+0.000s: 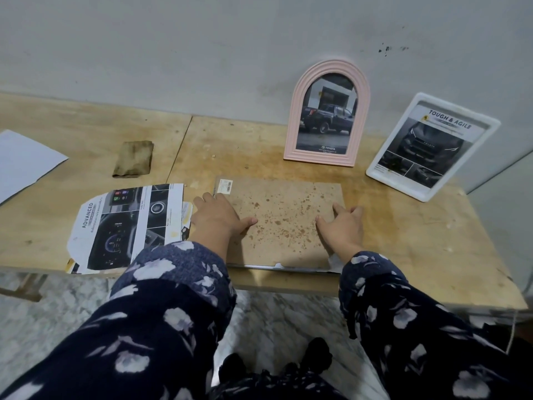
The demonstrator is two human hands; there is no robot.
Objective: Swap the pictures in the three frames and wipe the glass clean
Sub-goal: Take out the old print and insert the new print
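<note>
A frame lies face down at the table's front edge, showing its stained brown backing board (pixel 284 215). My left hand (pixel 217 216) rests flat on the board's left side, fingers spread. On its right side my right hand (pixel 343 226) lies flat as well. A loose car-dashboard picture (pixel 127 226) lies just left of the board. Against the wall stand a pink arched frame (pixel 327 115) with a truck picture and a white frame (pixel 432 147) with a "Tough & Agile" picture. A dirty folded cloth (pixel 133 159) sits at the back left.
A white paper sheet (pixel 23 163) lies at the far left of the wooden table (pixel 403 226). The wall runs right behind the table. A marble floor shows below the front edge.
</note>
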